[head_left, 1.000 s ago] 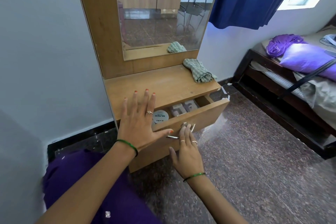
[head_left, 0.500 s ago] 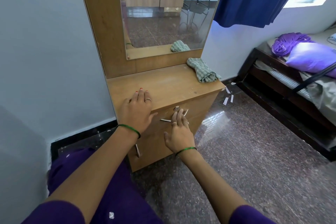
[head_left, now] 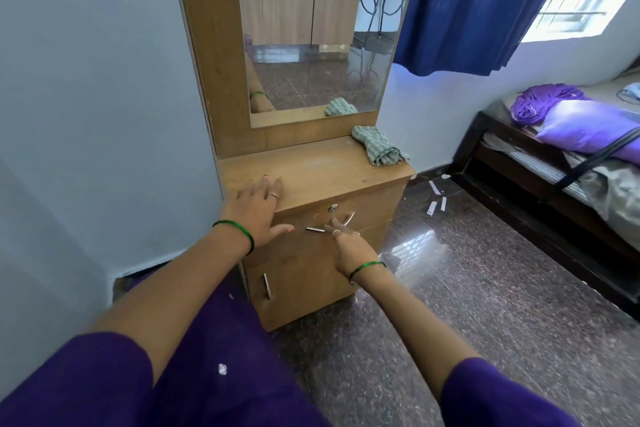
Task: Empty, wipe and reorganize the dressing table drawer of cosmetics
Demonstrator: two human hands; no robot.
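While I look down past the purple sleeves, I read the scene like this:

Right hand: my right hand (head_left: pixel 346 243) reaches to the drawer front, fingers straight and close together, their tips touching the metal handle (head_left: pixel 329 225); nothing is gripped.
Left hand: my left hand (head_left: pixel 258 210) lies flat over the front left edge of the tabletop, fingers spread and relaxed, thumb down against the drawer face.
Drawer: the drawer (head_left: pixel 367 215) sits flush in the dressing table (head_left: pixel 311 170), fully in, with a small round lock just above the handle; I cannot see any cosmetics.
Lower door: a cupboard door (head_left: pixel 301 284) below the drawer, its vertical handle at the left.
Cloth: a green checked cloth (head_left: pixel 379 149) lies crumpled on the back right corner of the tabletop, well apart from both hands.
Mirror: the mirror (head_left: pixel 311 45) stands upright behind the top and reflects the cloth and a wardrobe.
Floor: paper scraps (head_left: pixel 436 198) lie right of the table.
Far right: a bed (head_left: pixel 519 156) with a purple pillow, under a blue curtain (head_left: pixel 478 3).
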